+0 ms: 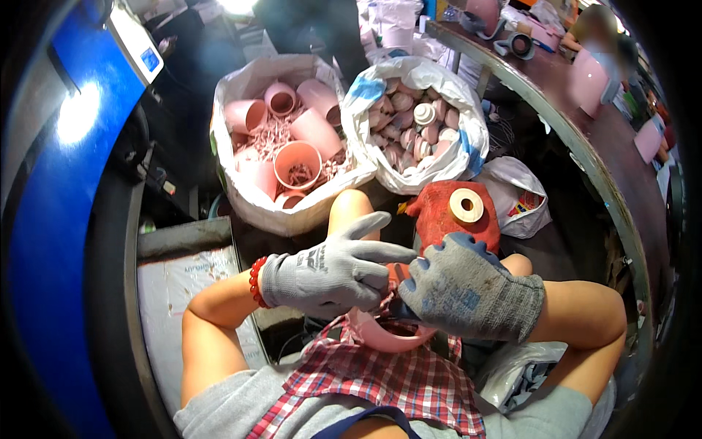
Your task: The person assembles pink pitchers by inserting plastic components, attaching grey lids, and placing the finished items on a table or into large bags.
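Note:
My left hand (329,271) wears a grey glove, with a red bead bracelet (257,282) at the wrist. Its thumb and forefinger stretch out apart, and the other fingers curl down near a pink cup-like plastic piece (391,338) in my lap. Close beside it, my right hand (468,293), in a worn grey and blue glove, is closed with the knuckles up; what it grips is hidden beneath. The pink piece shows a curved rim against my checked apron (365,373). Just beyond the hands lies a red cloth (439,212) with a cream ring (466,205) on it.
A white sack (248,201) holds pink cups (297,162) and shavings. Another sack (468,124) contains small pink and white round pieces (425,113). A workbench (585,157) curves along the right, with a person beyond it. A flat carton (197,282) lies at left, beside a blue panel (55,241).

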A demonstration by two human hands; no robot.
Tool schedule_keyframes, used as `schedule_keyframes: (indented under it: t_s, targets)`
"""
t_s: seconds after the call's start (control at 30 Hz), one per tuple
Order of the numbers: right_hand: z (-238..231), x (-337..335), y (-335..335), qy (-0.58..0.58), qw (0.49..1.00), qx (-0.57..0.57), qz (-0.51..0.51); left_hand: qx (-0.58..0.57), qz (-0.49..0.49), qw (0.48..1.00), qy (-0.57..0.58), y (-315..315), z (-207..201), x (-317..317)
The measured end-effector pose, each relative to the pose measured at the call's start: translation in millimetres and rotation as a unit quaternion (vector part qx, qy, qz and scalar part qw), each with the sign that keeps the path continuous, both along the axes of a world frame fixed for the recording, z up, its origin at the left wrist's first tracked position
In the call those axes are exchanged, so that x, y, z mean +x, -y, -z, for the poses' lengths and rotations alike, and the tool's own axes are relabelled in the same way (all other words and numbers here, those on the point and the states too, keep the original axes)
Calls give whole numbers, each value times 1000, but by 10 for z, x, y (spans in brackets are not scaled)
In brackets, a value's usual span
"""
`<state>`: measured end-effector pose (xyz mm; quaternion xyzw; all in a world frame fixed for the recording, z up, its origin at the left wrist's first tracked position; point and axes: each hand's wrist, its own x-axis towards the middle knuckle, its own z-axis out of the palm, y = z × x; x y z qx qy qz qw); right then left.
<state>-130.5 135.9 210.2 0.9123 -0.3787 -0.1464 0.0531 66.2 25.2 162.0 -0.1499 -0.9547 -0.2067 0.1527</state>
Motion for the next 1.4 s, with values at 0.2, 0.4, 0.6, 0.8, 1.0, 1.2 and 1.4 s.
schedule_keyframes:
  t_s: [0.2, 0.4, 0.6, 0.8, 1.0, 1.2, 1.4]
  targets:
    - [-144, -1820, 218, 630, 762, 103, 107, 1, -109, 988, -108, 7, -129, 457]
    - [-361, -1657, 693, 515, 813, -220, 159, 118, -193, 967, -116, 62, 123, 407]
    - [-340, -557, 1403, 115, 955, -266, 57, 363, -134, 922, 1, 169, 398, 96]
    - [294, -1379, 753, 300, 916, -146, 223, 514, -153, 831, 150, 320, 683, 64]
    - [361, -1907, -887, 367, 794, -105, 473, 415, -60, 906, 66, 474, 912, -431]
    - [336, -1592, -3215, 337, 535, -239, 737, 650, -6, 759, 24, 254, 1339, -1088]
    - [753, -925, -4378, 70, 400, -165, 899, 631, 96, 762, 109, 76, 1299, -1609]
